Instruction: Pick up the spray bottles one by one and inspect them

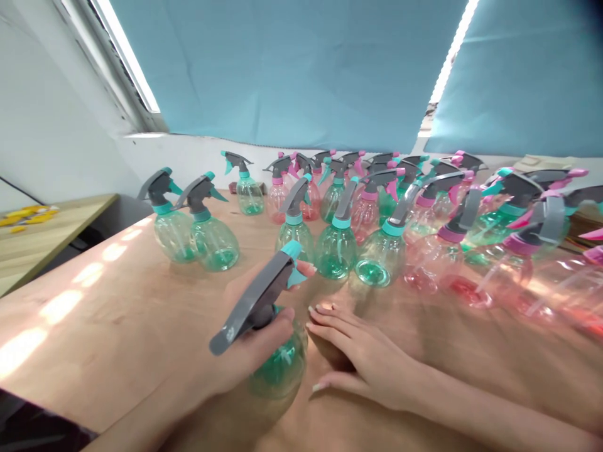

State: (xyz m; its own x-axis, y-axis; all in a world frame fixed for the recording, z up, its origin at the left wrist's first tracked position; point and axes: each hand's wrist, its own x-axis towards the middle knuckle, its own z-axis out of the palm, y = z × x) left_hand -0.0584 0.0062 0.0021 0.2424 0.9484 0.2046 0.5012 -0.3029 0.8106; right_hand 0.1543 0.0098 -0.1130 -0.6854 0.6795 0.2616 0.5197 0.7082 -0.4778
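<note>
Bottle point(284, 369) of clear green plastic, round-bellied, under a grey spray head with turquoise nozzle and trigger, is in the left hand point(245, 355), nearer the front edge of the pale brown wooden bench point(122, 320) than the back; whether its base touches the wood cannot be told. That hand wraps the neck, a fingertip just beside the trigger. The right hand point(372, 364) grips nothing: it is palm down with fingers spread, tips just beside the bottle's belly. The likeliest trouble would be an accidental spray if that fingertip pressed the trigger, or a topple if the spray head knocked the row beyond. By count, one bottle is held; two clear green bottles point(214, 245) stand together near the left edge, one clear green bottle point(249, 194) stands alone towards the back edge, and three clear green bottles point(336, 254) form that row. Clear pink bottles point(433, 260) spread towards the right edge and a mixed pink and green pack point(365, 216) lines the back, both overlapping too much to count. Two blue cloth-like blinds point(282, 75) hang behind; beyond the left edge is one light wooden table point(70, 242) with small yellow pieces point(35, 218), uncountable here.
</note>
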